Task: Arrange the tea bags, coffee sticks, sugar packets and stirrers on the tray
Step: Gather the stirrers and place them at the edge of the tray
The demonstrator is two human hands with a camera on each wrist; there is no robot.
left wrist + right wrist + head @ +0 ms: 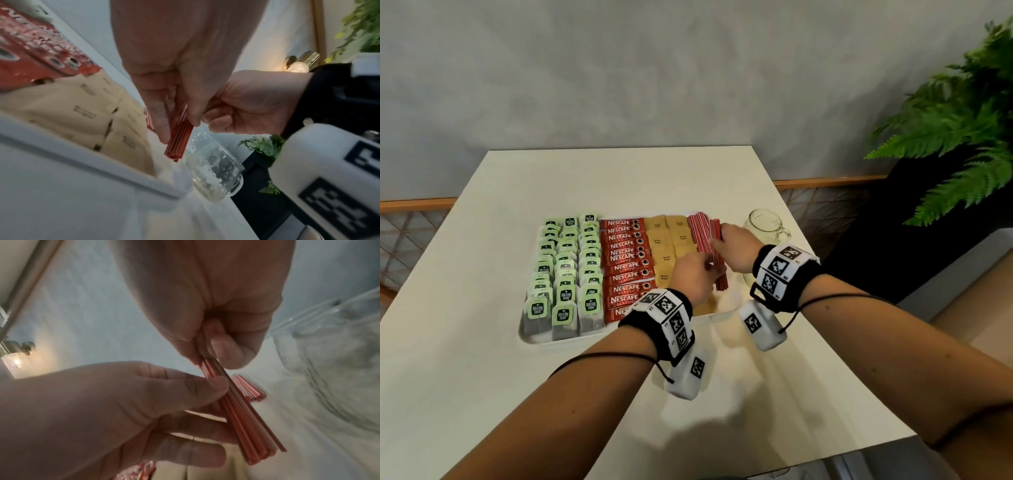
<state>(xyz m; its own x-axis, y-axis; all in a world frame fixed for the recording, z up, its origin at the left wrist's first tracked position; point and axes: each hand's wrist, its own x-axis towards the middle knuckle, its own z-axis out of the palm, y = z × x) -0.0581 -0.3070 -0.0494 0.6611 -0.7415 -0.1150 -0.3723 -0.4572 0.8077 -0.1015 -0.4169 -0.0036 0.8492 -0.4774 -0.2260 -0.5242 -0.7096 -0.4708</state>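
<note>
A white tray [530,337] on the table holds rows of green tea bags [566,260], red coffee sticks [625,260] and tan sugar packets [666,246]. A first pile of red stirrers [697,229] lies along the tray's right side. Both hands hold a second bundle of red stirrers [719,260] just above that side. My right hand [732,245] pinches the bundle's far end [211,368]. My left hand [693,279] pinches it lower down between thumb and fingers [179,139].
An empty glass jar [762,228] stands just right of the tray, close to my right hand. A fern in a dark planter [959,130] fills the right side. The table [482,394] ends at a grey wall behind.
</note>
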